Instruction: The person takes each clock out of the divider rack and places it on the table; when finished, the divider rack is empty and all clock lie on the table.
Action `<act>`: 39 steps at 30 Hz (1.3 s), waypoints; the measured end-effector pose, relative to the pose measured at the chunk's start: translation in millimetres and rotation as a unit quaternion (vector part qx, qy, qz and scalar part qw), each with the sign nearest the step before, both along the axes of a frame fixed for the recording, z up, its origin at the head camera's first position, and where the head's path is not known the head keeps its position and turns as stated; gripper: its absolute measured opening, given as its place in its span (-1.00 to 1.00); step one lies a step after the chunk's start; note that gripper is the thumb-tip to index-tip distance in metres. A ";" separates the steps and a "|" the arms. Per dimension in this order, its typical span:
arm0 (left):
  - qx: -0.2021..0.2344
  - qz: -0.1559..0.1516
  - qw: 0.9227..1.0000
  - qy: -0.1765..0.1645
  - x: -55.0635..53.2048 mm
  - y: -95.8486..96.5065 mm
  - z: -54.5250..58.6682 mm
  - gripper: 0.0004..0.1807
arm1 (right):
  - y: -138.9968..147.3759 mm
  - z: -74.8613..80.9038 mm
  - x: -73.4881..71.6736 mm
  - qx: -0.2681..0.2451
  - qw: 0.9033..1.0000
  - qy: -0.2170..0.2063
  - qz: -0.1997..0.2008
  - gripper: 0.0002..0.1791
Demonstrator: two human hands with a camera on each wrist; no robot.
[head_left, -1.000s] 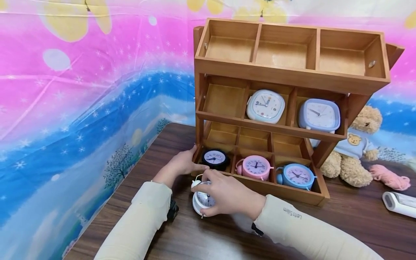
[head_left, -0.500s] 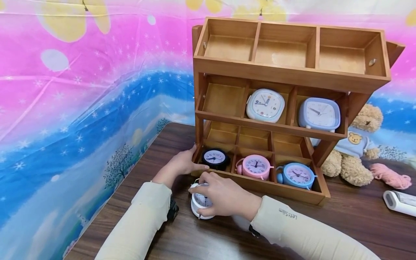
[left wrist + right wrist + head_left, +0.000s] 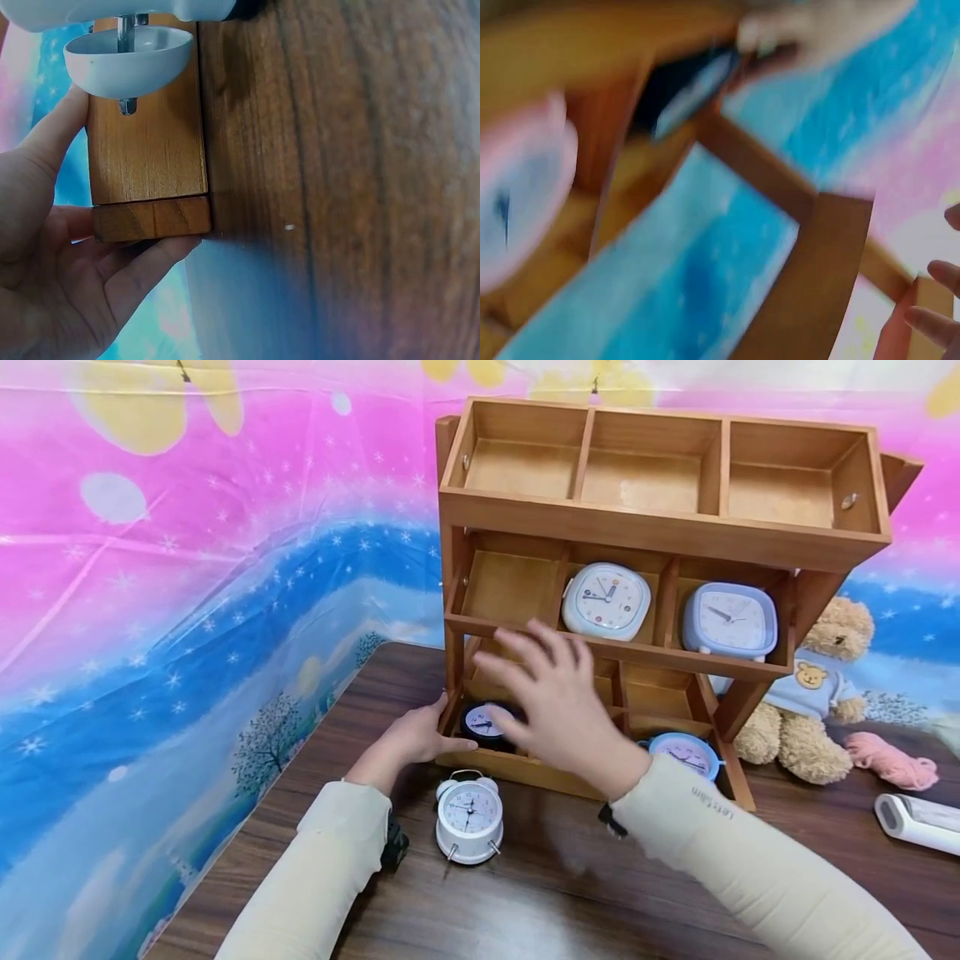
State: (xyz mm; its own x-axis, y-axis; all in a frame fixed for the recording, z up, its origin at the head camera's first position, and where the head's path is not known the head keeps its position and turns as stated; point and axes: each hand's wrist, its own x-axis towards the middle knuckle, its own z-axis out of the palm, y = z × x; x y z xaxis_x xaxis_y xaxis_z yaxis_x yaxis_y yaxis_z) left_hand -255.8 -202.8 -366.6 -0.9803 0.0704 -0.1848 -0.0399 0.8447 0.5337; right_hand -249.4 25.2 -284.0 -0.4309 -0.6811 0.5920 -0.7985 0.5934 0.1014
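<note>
Mid-frame, the right hand [image 3: 562, 714] spreads its fingers; centre-left, the left hand [image 3: 407, 739] grips the shelf [image 3: 660, 537]; a white clock [image 3: 469, 820] stands lower centre.

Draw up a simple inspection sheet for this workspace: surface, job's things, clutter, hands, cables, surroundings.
Surface: dark wood-grain table, some glare.
Job's things: white alarm clock on the table before the wooden shelf; black clock, pink clock and blue clock in the bottom tier; whitish clock and lavender clock in the middle.
Clutter: teddy bear, pink yarn, white device, purpose unclear.
Hands: left hand holds the shelf's left front corner; right hand blurred, fingers spread, holding nothing.
Cables: nothing seen.
Surroundings: colourful printed backdrop.
</note>
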 end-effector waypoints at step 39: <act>0.000 0.029 1.000 -0.006 0.1 4.0 -0.3 0.15 | 43.0 87.1 -74.5 0.060 0.934 -0.206 -0.286 -0.04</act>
